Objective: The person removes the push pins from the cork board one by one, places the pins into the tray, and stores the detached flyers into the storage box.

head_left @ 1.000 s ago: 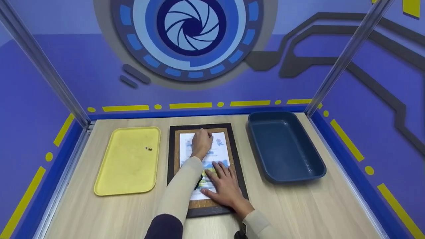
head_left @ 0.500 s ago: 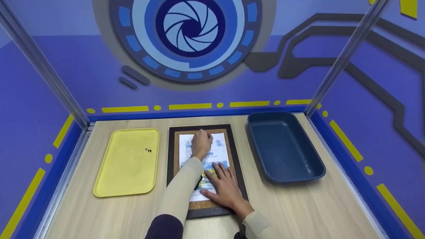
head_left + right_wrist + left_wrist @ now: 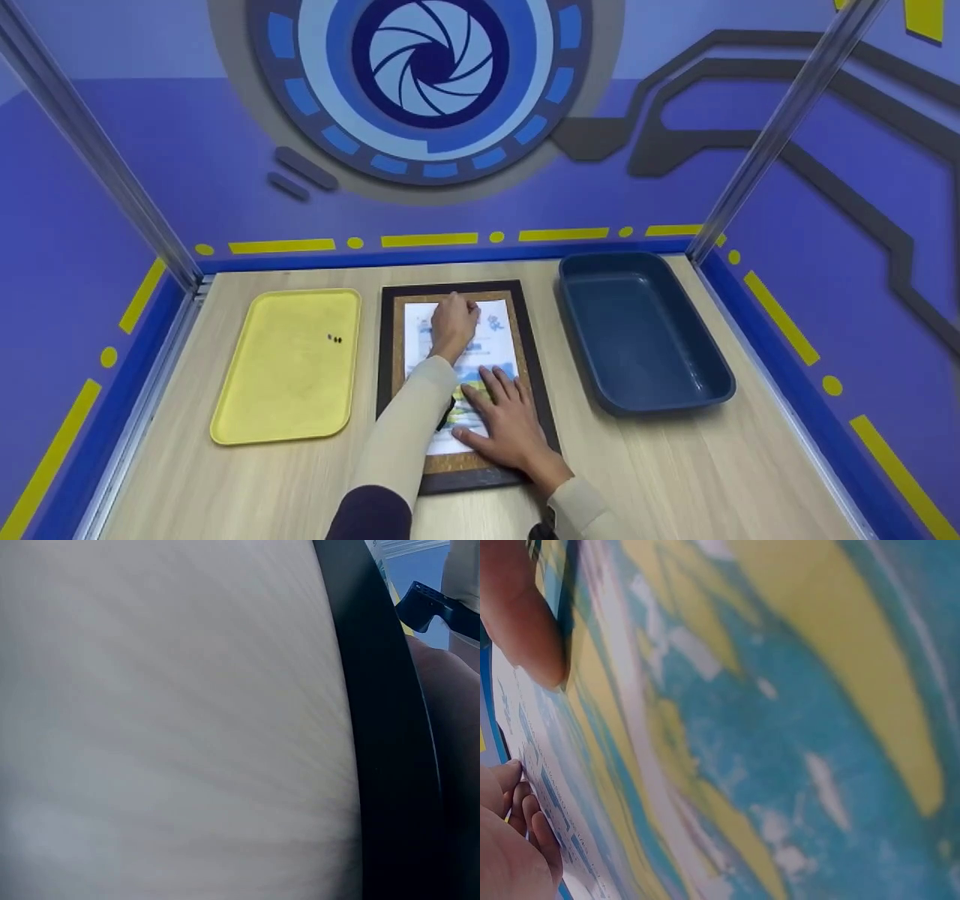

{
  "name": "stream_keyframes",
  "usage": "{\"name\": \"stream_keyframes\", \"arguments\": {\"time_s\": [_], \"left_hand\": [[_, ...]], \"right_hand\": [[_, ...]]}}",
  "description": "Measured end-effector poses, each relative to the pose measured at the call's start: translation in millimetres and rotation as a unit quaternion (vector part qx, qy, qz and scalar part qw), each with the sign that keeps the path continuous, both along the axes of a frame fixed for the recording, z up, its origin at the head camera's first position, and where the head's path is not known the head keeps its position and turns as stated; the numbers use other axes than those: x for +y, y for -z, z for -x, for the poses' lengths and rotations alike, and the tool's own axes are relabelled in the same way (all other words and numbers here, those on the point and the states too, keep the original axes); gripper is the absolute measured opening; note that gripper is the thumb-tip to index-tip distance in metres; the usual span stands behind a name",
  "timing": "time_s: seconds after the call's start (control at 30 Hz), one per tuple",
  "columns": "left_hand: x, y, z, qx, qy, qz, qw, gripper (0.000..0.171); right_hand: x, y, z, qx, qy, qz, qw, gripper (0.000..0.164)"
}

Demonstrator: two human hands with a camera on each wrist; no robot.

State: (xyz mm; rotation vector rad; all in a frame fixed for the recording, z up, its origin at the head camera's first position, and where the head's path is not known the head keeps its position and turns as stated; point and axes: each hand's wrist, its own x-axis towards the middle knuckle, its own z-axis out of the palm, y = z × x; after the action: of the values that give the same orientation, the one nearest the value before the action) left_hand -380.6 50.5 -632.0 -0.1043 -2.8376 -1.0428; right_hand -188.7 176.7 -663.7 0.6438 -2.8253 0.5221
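My left hand [image 3: 454, 322] lies over the upper part of a printed sheet [image 3: 491, 346] on a dark-framed cork board [image 3: 491, 460]. Its fingers are curled against the paper near the top edge; whether they pinch anything small is hidden. Lower on the sheet, my right hand [image 3: 511, 424] rests palm down with spread fingers. In the left wrist view, the curled left hand [image 3: 514, 840] shows at the lower left, and a fingertip [image 3: 536, 645] touches the blue and yellow print [image 3: 780, 727]. Beside the black frame edge [image 3: 382, 720], the right wrist view shows part of my right hand [image 3: 454, 712].
A yellow tray [image 3: 289, 397] stands left of the board, with a few tiny dark pieces [image 3: 335, 339] on it. To the right is a deep dark-blue tub [image 3: 645, 337]. The light wooden table [image 3: 630, 480] ends at blue-purple walls at the back and sides.
Both hands keep their places on the sheet, with at most a tiny shift of the left hand. The view moves slightly; the tray and tub stay put.
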Motion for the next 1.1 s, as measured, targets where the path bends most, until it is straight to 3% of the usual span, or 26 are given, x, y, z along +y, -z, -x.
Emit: {"name": "stream_keyframes", "arguments": {"time_s": [0.87,1.1], "left_hand": [[-6.7,3.6,0.5,0.003,0.004,-0.014,0.9999,0.015],[-7.0,4.7,2.7,-0.003,0.013,-0.039,0.9991,0.014]], "right_hand": [[-1.8,-1.4,1.3,-0.019,-0.007,0.008,1.000,0.077],[-0.6,-1.8,0.9,-0.021,0.000,0.002,1.000,0.078]]}}
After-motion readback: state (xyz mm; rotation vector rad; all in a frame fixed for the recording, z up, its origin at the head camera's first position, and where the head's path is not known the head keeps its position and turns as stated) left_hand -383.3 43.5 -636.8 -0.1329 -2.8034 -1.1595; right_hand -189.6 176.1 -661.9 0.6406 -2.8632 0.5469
